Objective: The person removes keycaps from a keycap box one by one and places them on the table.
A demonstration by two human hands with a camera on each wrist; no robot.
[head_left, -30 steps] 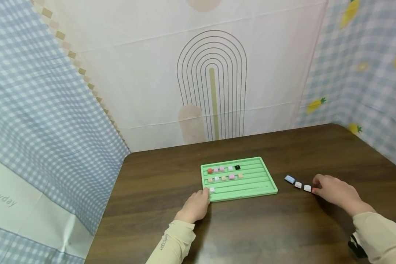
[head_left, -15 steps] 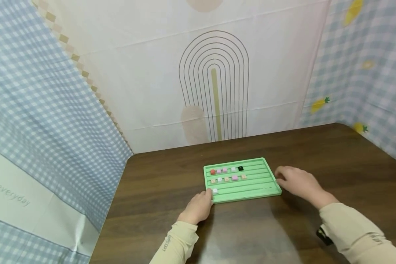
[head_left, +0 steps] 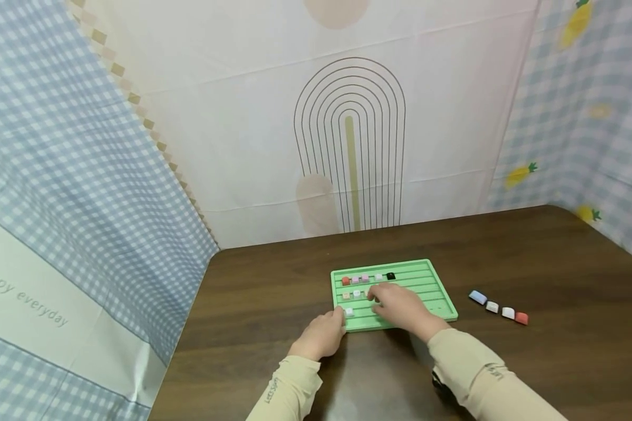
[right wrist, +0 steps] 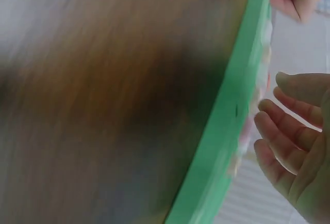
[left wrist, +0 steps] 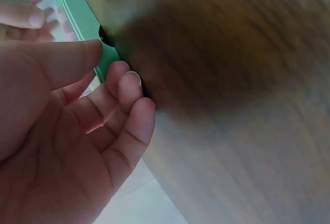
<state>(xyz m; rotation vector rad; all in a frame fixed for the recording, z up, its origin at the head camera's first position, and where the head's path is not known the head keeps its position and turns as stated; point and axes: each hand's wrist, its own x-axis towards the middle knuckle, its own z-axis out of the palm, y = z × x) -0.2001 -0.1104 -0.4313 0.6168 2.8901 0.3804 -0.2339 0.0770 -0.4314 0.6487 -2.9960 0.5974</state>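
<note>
A light green ridged tray (head_left: 436, 289) lies on the table, bearing small keycaps in rows. The back row runs from a red keycap (head_left: 346, 281) to a black keycap (head_left: 391, 276). My left hand (head_left: 320, 336) holds the tray's front left corner, thumb and curled fingertips at the edge in the left wrist view, beside a lone white keycap (head_left: 349, 312). Over the middle of the tray hovers my right hand (head_left: 402, 307), hiding part of the second row. The right wrist view shows its fingers (right wrist: 281, 126) loosely bent, with nothing visible between them and the thumb.
Right of the tray, a slanting line of loose keycaps lies on the dark wooden table (head_left: 263, 304): a blue keycap (head_left: 478, 297), two white keycaps (head_left: 492, 306) and a red keycap (head_left: 521, 318). Patterned cloth (head_left: 242, 146) hangs behind and at both sides.
My right hand has moved left from the loose red keycap, past the tray's right edge, to over its middle. The red keycap stays on the table. My left hand keeps its hold on the tray.
</note>
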